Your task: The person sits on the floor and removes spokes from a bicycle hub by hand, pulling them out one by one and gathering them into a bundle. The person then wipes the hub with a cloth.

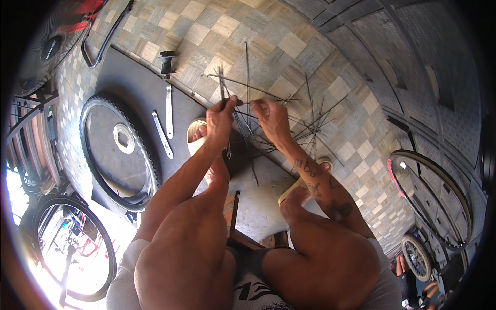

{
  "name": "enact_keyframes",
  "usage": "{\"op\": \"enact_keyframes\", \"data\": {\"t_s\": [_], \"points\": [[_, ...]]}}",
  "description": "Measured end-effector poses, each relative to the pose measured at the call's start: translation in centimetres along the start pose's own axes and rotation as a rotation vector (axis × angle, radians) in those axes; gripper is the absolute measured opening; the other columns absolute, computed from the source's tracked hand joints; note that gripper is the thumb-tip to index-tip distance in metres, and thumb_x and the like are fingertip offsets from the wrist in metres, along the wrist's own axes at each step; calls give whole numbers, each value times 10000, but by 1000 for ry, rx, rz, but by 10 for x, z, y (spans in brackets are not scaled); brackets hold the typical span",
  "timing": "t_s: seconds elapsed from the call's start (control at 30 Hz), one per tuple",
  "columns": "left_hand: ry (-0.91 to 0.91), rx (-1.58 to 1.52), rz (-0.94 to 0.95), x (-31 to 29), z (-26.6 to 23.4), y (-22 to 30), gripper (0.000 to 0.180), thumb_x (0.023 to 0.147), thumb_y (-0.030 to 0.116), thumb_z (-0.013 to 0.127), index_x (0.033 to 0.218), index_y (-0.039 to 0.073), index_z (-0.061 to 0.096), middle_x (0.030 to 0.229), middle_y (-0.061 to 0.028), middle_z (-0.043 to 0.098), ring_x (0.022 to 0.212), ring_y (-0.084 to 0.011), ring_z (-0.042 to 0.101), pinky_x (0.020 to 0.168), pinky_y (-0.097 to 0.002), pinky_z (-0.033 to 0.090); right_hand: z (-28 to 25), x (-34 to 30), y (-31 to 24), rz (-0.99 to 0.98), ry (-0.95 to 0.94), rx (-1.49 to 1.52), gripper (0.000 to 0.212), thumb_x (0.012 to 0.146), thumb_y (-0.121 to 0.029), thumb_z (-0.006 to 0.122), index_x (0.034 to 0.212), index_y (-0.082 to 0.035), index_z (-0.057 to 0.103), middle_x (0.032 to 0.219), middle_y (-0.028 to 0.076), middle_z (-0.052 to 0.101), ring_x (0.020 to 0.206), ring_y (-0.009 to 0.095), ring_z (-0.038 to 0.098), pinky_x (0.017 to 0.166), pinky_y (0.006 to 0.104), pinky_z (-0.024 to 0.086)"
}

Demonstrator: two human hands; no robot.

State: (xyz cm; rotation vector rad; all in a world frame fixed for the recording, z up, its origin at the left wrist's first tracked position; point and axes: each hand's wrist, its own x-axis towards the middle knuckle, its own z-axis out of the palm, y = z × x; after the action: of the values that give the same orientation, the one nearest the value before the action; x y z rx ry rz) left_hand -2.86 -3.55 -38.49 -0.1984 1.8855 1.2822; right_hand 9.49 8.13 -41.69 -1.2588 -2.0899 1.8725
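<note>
My left hand (pixel 220 123) is closed around a bundle of thin bicycle spokes (pixel 222 85) that point away from me. Close to its right, my right hand (pixel 272 122) has thumb and fingers pinched together. A small, thin dark piece (pixel 241 102) shows between the two hands; which hand bears it is hard to tell. More loose spokes (pixel 316 129) lie crisscrossed on the floor beyond and right of my right hand. Some spokes under my hands are partly hidden by them.
A tyre (pixel 155 170) lies on the dark mat at left, a pale ring (pixel 124 138) inside it. Two flat metal levers (pixel 169 111) (pixel 162 134) and a black hub (pixel 167 64) lie nearby. A wheel rim (pixel 467 206) leans against grey cabinets at right. A fan (pixel 49 49) stands far left.
</note>
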Motion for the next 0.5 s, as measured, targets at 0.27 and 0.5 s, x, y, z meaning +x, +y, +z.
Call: {"op": "enact_keyframes", "data": {"t_s": [0.27,0.5], "points": [[-21,-216,82,17,-29,35,342,1120,386,602,1001,75,681,804,-46,625,819,-223,688,757,-375,556,6,28,-6,-322,-5,-764,342,928,-323,837,945,-9,702,879,158,739,788,334,760,715,439,611],[32,-555,145,30,-54,67,330,1142,406,566,1102,78,553,730,-17,491,632,-150,543,567,-317,474,-15,36,-8,-272,117,-511,295,923,-267,838,1005,-37,673,957,116,716,796,329,741,719,426,609]]}}
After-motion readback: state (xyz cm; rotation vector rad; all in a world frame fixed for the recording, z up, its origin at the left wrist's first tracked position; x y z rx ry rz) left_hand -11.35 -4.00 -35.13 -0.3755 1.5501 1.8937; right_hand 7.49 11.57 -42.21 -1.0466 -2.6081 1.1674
